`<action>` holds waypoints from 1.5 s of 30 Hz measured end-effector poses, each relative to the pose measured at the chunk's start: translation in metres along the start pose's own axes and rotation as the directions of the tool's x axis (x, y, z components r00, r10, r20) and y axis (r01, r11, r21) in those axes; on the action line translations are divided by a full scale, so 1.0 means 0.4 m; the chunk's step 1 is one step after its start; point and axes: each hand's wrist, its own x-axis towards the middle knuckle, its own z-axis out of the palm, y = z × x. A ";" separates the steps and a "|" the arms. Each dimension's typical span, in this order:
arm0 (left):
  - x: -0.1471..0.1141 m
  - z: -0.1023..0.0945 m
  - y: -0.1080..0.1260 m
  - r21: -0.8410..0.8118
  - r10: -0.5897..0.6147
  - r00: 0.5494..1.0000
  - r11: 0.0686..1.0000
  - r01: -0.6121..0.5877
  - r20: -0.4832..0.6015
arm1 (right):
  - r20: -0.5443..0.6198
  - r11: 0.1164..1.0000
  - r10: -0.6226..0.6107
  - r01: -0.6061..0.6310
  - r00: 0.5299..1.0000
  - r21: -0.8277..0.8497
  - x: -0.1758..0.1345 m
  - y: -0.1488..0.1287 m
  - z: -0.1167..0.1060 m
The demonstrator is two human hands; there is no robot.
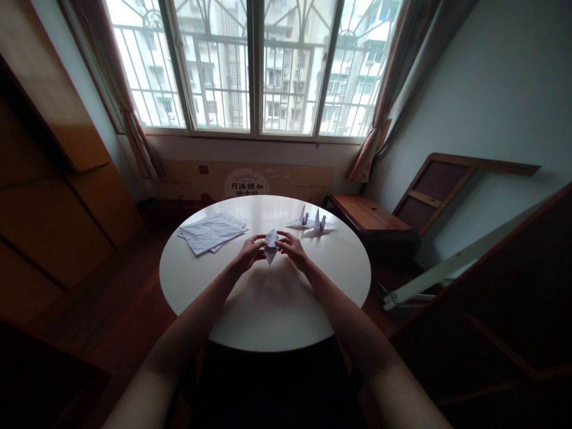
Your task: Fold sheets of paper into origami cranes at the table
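Note:
A folded piece of white paper (271,245), roughly diamond-shaped with its points up and down, is held above the middle of the round white table (272,322). My left hand (251,251) pinches its left edge between thumb and fingers. From the other side my right hand (291,247) grips the right edge, fingertips closed on it. Two finished paper cranes, one crane (304,218) beside another crane (320,221), stand at the table's back right. To the left lies a loose pile of creased paper sheets (212,231).
Behind the table a printed cardboard panel (286,176) leans below the barred window (257,71). A wooden stool or low table (370,213) stands at the right, near a leaning wooden frame (433,190). Wooden cabinets (58,226) line the left.

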 end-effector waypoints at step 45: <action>-0.007 -0.009 -0.008 0.049 0.127 0.990 0.990 -0.130 0.063 | 0.067 0.999 -0.037 0.036 0.997 0.010 -0.006 -0.007 0.001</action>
